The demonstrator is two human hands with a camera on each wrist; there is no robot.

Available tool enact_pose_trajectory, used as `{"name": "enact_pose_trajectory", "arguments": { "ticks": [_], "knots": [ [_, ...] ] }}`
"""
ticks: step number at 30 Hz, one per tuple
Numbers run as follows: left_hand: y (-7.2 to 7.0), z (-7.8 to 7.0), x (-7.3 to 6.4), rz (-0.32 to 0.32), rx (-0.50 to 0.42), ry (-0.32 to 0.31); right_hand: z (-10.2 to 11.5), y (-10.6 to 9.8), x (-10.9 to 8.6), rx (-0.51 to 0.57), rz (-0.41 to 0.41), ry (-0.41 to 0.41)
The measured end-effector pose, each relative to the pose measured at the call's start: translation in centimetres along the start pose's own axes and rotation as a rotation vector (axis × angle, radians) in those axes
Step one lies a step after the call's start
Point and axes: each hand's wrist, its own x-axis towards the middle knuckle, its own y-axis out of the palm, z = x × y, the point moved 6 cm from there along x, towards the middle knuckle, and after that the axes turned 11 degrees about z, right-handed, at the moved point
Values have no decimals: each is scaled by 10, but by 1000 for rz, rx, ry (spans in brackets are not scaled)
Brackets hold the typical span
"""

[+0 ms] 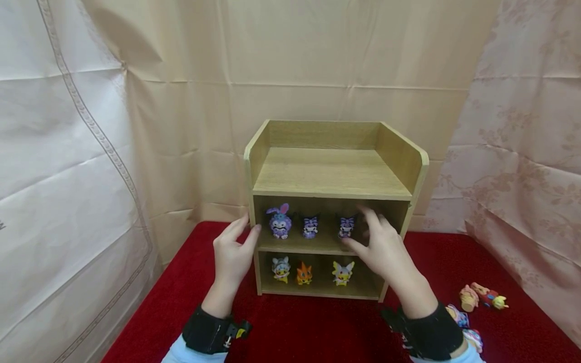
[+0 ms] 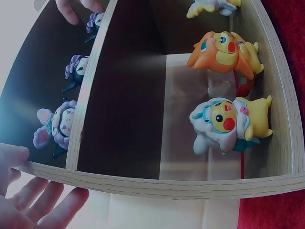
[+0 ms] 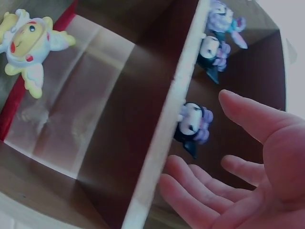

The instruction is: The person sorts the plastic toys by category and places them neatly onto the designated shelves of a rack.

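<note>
My left hand (image 1: 231,252) is at the left side panel of a small wooden shelf (image 1: 336,171), thumb at the front edge and fingers along the outside. My right hand (image 1: 386,247) reaches into the middle compartment, thumb and fingers spread around a purple-and-black figurine (image 1: 346,227) without gripping it. A similar purple-and-black figurine (image 1: 310,227) stands in the middle of that compartment, and a purple long-eared figurine (image 1: 279,222) stands at its left. Below stand a grey-hooded yellow figurine (image 1: 281,269), an orange figurine (image 1: 304,274) and a white-and-yellow figurine (image 1: 342,273).
Right of the shelf, several more figurines (image 1: 469,298) lie on the red cloth (image 1: 308,333), some partly behind my right forearm. The top tier (image 1: 336,171) has raised sides and a back. Beige curtains (image 1: 295,60) hang close behind, with pale cloth at both sides.
</note>
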Motion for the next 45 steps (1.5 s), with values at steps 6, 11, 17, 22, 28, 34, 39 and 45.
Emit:
{"name": "enact_pose_trajectory", "arguments": {
  "ticks": [6,11,17,22,28,34,39,45],
  "knots": [
    [0,0,0,-9,1,16,6,-13,-15,-10,5,-54],
    [0,0,1,-5,2,10,6,-26,-28,63,14,-91],
    [1,1,0,0,6,0,-4,-44,-44,64,-45,-104],
    [2,1,1,9,14,-14,-19,-60,-57,43,-77,-73],
    [2,2,1,10,21,-22,-44,-72,-68,5,-53,13],
    [1,1,1,-9,17,3,-70,-78,-73,-21,31,94],
    [1,0,1,-3,11,-4,-94,-75,-79,-39,152,170],
    [2,2,1,2,8,-8,-126,-71,-83,-65,287,266]
  ]
}}
